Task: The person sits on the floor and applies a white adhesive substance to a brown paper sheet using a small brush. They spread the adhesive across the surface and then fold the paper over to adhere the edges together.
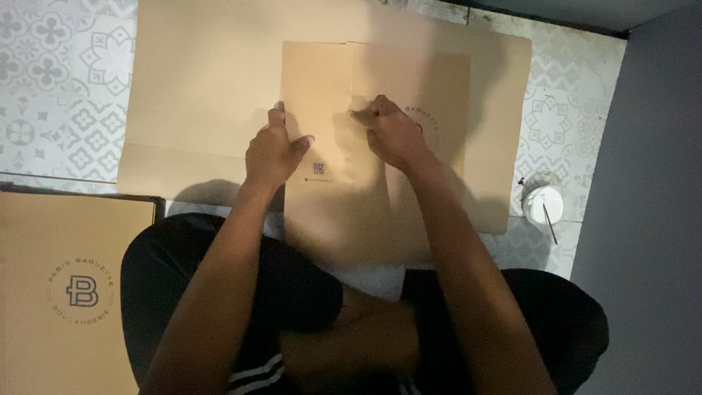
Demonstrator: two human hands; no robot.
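A flat tan card sheet (380, 197) is laid on a larger tan board (197, 88), which rests on a patterned tiled floor (51, 80). The sheet is seen in the middle of the view, just in front of the seated person's knees, and its near edge is lost in shadow over the lap.

The left hand (272, 153) is pressed on the sheet's left edge. Its fingers (278, 117) are held close together and stretched forward along that edge, with the thumb spread out to the right onto the sheet; nothing is gripped.

The right hand (391, 132) is placed on the upper middle of the sheet, beside a round printed mark. Its fingers (365, 115) are curled in narrowly, knuckles up, and whether a fold of the sheet is pinched under them cannot be told.

The two hands are set near each other but apart.

A stack of tan boxes (66, 292) with a round emblem is seen at the lower left, beside the person's left knee. A white lidded cup (547, 205) with a thin stick across it stands on the floor at the right, just past the board's edge, near a grey wall (651, 183).
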